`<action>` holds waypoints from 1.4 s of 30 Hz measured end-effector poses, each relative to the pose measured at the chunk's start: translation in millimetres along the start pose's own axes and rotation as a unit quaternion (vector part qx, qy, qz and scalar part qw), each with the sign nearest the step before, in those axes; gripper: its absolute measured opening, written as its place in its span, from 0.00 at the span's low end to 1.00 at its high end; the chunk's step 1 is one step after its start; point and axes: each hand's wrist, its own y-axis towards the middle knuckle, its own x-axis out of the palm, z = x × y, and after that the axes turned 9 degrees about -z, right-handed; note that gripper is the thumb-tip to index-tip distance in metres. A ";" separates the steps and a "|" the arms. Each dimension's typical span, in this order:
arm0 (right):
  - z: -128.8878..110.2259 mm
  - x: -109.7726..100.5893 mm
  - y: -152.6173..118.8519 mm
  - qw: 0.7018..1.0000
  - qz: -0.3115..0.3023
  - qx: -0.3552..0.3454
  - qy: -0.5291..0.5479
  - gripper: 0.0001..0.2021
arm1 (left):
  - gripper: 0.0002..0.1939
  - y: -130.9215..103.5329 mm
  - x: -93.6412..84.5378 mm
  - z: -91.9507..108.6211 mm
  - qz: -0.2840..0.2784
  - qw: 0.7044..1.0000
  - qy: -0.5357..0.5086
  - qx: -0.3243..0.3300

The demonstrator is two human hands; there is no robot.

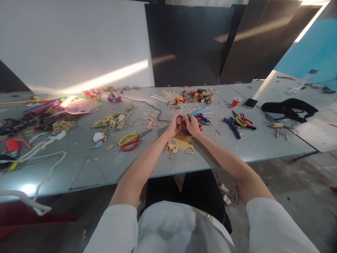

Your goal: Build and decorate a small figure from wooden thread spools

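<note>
My right hand (pixel 193 125) is closed around a slim blue pencil (pixel 200 109), which slants up and to the right. Pressed close to it, my left hand (pixel 173 127) grips a small bamboo piece (pixel 180 120) with red on it; the fingers cover most of that piece. Just below both hands lies a tan card sheet (pixel 181 143) with round holes and ragged cut edges. Behind the right hand rests a blue glue gun (pixel 202 119), partly hidden.
Bamboo rolls (pixel 198 94) and thin sticks (pixel 169 95) are heaped behind. Scissors (pixel 129 141) lie left; pliers (pixel 233 127) and more scissors (pixel 242 120) lie right, near red thread (pixel 235 102) and a phone (pixel 250 103). White cables (pixel 46 148) cross the left side.
</note>
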 end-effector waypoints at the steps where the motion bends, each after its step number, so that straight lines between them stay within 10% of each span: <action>1: 2.0 -0.1 0.5 1.000 0.001 0.000 -0.004 0.29 | 0.27 0.2 0.0 -0.3 0.003 1.000 -0.001 0.000; 42: 4.4 -0.2 4.6 0.998 0.038 0.056 0.002 0.33 | 0.24 -2.1 5.2 1.1 -0.002 1.000 -0.020 -0.007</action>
